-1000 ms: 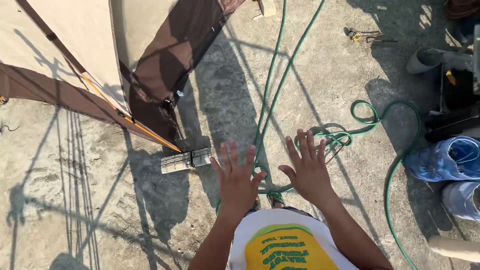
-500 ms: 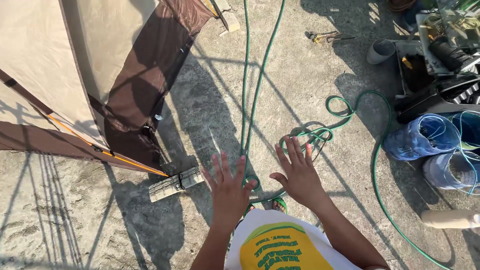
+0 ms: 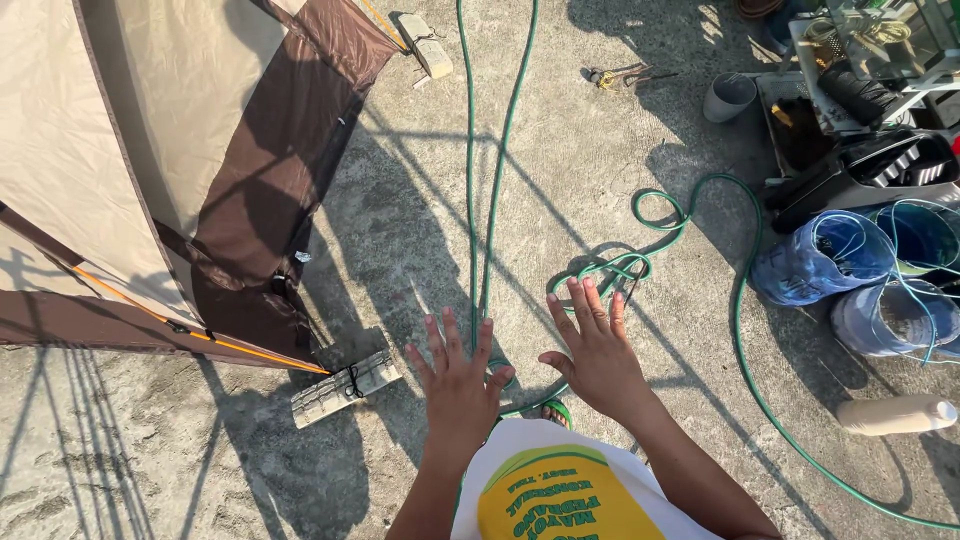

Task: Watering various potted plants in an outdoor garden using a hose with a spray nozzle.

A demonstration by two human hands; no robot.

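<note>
Hands: left hand (image 3: 457,385) and right hand (image 3: 598,352) were spread flat, fingers splayed, grasping nothing, side by side above the concrete ground (image 3: 560,150).
Nearest thing: a green garden hose (image 3: 487,200) ran in two lines straight ahead from between the hands; its tangled loops (image 3: 615,270) lay just beyond the right fingertips.
Handling: probably light, limp and springy, likely to kink; best gripped on a straight run near the bend below the hands.
Left of the hands: a tan and brown tent (image 3: 150,170), its corner strap tied to a pale block (image 3: 345,388).
Right of the hands: blue plastic bags (image 3: 825,265) well apart.
</note>
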